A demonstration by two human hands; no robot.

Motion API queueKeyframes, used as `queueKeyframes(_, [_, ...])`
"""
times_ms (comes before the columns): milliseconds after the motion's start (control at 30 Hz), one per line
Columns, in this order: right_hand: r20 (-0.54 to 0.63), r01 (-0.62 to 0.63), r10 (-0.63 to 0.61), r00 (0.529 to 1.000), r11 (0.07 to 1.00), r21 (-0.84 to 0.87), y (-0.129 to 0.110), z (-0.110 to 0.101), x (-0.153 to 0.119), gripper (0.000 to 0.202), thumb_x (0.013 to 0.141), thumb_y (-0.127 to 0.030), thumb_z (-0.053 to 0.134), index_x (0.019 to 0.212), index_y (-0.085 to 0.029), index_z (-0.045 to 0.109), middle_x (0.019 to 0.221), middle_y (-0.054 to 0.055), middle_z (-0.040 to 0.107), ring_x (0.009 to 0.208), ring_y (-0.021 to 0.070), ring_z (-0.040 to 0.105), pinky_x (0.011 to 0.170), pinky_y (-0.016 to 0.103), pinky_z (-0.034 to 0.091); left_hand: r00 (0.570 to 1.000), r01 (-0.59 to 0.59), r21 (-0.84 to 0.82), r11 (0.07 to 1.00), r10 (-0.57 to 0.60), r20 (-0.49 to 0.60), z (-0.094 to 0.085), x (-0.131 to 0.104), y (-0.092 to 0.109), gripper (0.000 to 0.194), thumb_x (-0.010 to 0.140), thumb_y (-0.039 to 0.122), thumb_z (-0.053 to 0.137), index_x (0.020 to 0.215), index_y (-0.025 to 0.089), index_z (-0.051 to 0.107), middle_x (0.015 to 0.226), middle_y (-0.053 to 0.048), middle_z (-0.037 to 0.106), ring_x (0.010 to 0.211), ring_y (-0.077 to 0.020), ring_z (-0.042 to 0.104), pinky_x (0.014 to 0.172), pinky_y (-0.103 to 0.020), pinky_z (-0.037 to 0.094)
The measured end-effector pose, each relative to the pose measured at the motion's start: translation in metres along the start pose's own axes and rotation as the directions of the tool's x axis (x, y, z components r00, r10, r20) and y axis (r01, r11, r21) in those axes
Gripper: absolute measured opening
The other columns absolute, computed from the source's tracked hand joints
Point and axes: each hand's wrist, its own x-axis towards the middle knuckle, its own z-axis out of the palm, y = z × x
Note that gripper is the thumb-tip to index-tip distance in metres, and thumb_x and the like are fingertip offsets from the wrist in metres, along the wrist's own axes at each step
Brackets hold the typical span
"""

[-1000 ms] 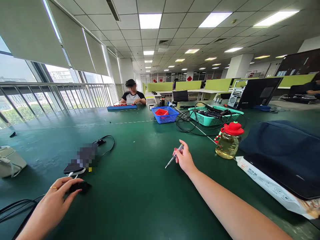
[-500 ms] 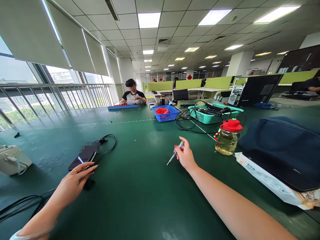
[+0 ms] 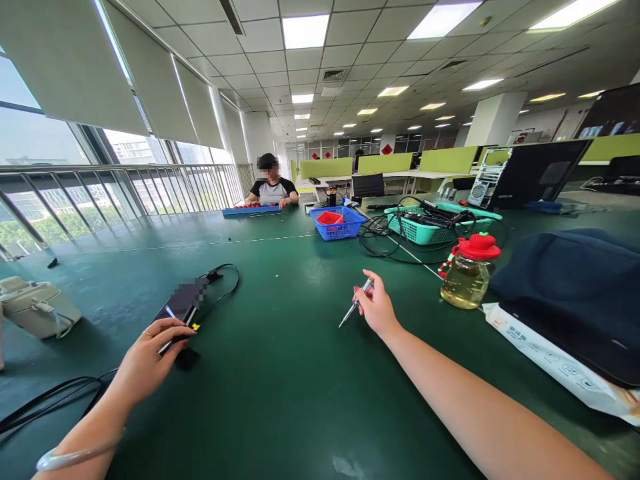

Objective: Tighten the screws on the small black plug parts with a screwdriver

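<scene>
My right hand [image 3: 376, 305] grips a slim screwdriver [image 3: 353, 310], its thin metal tip angled down and to the left above the green table. At the left, the fingers of my left hand [image 3: 150, 350] are closed in a pinch on a small dark thing with a yellow tip [image 3: 196, 327]; its kind is too small to make out. Just beyond those fingers lies a black phone [image 3: 183, 300], partly blurred, with a cable [image 3: 236, 280] at its far end. Close under the left hand, a dark patch [image 3: 188, 360] shows on the table.
A blue basket [image 3: 339, 230] with a red container and a teal basket [image 3: 423, 232] of cables stand farther back. To the right are a red-lidded jar [image 3: 465, 283], a dark bag [image 3: 570, 273] and a white packet [image 3: 555, 367]. A pale case [image 3: 43, 310] sits left; a person [image 3: 273, 187] sits opposite.
My left fingers have closed from a spread pose, and a yellow-tipped dark thing now shows in them. The right hand still holds the screwdriver. The view has shifted slightly left.
</scene>
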Motion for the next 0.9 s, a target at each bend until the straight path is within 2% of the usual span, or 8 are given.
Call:
queueKeyframes(167, [0.006, -0.001, 0.001, 1.0, 1.0, 0.008, 0.0, 0.0, 0.001, 0.068, 0.078, -0.053, 0.059, 0.132, -0.018, 0.039, 0.067, -0.004, 0.061, 0.043, 0.012, 0.048, 0.047, 0.029, 0.043, 0.998, 0.067, 0.048, 0.997, -0.067, -0.018, 0.003, 0.001, -0.004, 0.044, 0.08, 0.056, 0.047, 0.098, 0.027, 0.075, 0.107, -0.009, 0.062, 0.093, -0.0243, 0.064, 0.084, -0.037, 0.053])
queueKeyframes(300, [0.007, -0.003, 0.003, 1.0, 1.0, 0.005, 0.001, -0.001, 0.001, 0.066, 0.079, -0.052, 0.058, 0.133, -0.019, 0.038, 0.068, -0.004, 0.061, 0.044, 0.0121, 0.048, 0.048, 0.03, 0.043, 0.998, 0.066, 0.048, 0.997, -0.066, 0.013, 0.004, 0.001, -0.004, 0.046, 0.078, 0.057, 0.047, 0.102, 0.03, 0.076, 0.112, -0.008, 0.064, 0.098, -0.0256, 0.064, 0.086, -0.037, 0.053])
queueKeyframes(500, [0.007, -0.007, 0.007, 1.0, 1.0, -0.002, 0.001, -0.001, 0.0, 0.065, 0.079, -0.05, 0.058, 0.132, -0.019, 0.039, 0.067, -0.004, 0.061, 0.044, 0.0124, 0.048, 0.048, 0.029, 0.043, 0.996, 0.067, 0.013, 0.998, -0.067, 0.055, 0.002, 0.001, -0.003, 0.036, 0.076, 0.055, 0.05, 0.084, 0.03, 0.074, 0.106, -0.004, 0.072, 0.098, -0.0249, 0.066, 0.089, -0.036, 0.052])
queueKeyframes(633, [0.007, -0.008, 0.008, 1.0, 1.0, -0.007, 0.001, -0.001, 0.001, 0.065, 0.079, -0.049, 0.058, 0.133, -0.019, 0.039, 0.067, -0.004, 0.062, 0.043, 0.0122, 0.048, 0.047, 0.029, 0.043, 0.99, 0.134, -0.067, 0.989, -0.131, 0.049, -0.001, 0.001, 0.001, 0.03, 0.072, 0.054, 0.052, 0.072, 0.026, 0.065, 0.111, -0.005, 0.071, 0.099, -0.0249, 0.066, 0.088, -0.037, 0.054])
queueKeyframes(767, [0.007, -0.007, 0.007, 1.0, 1.0, -0.015, 0.002, -0.002, 0.001, 0.065, 0.079, -0.05, 0.059, 0.132, -0.019, 0.039, 0.067, -0.003, 0.062, 0.043, 0.0122, 0.049, 0.048, 0.029, 0.043, 0.968, 0.239, -0.208, 0.948, -0.218, 0.123, -0.004, 0.001, 0.003, 0.039, 0.075, 0.06, 0.049, 0.079, 0.023, 0.058, 0.118, -0.01, 0.07, 0.099, -0.0246, 0.067, 0.087, -0.037, 0.055])
queueKeyframes(900, [0.01, -0.016, 0.016, 1.0, 1.0, 0.002, 0.001, -0.002, 0.001, 0.067, 0.078, -0.052, 0.06, 0.132, -0.019, 0.039, 0.067, -0.004, 0.062, 0.043, 0.0124, 0.049, 0.048, 0.03, 0.043, 0.956, 0.259, -0.163, 0.952, -0.228, 0.185, -0.008, 0.002, 0.001, 0.051, 0.077, 0.065, 0.046, 0.098, 0.021, 0.062, 0.117, -0.011, 0.07, 0.1, -0.0266, 0.067, 0.089, -0.041, 0.054])
